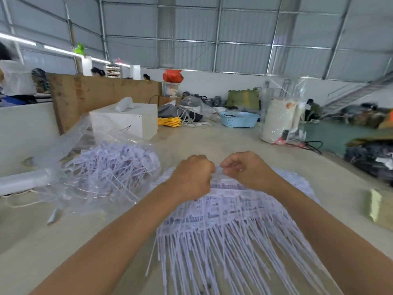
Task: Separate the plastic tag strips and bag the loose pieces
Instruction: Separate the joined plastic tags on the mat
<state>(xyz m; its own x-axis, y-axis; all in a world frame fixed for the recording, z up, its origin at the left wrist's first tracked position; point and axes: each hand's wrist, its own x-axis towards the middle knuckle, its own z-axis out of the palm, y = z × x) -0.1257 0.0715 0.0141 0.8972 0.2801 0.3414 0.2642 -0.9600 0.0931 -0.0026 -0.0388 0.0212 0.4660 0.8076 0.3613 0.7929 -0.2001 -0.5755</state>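
**Two hands pinch the white tag strips**

A big pile of tag strips (229, 211) lies on the table (63, 248), right in front of the person. The strips are thin, white and joined in rows, with long tails hanging toward the camera. The left hand (192, 174) and right hand (244, 167) both pinch the far edge, fingers curled. A clear bag (102, 167) of loose pieces sits to the left.

- White plastic tag strips (229, 211) — joined in rows, thin tails fanned toward the camera — are spread flat on the table.
- Loose pieces (112, 165) are heaped inside a clear bag (70, 143), left of the strips.
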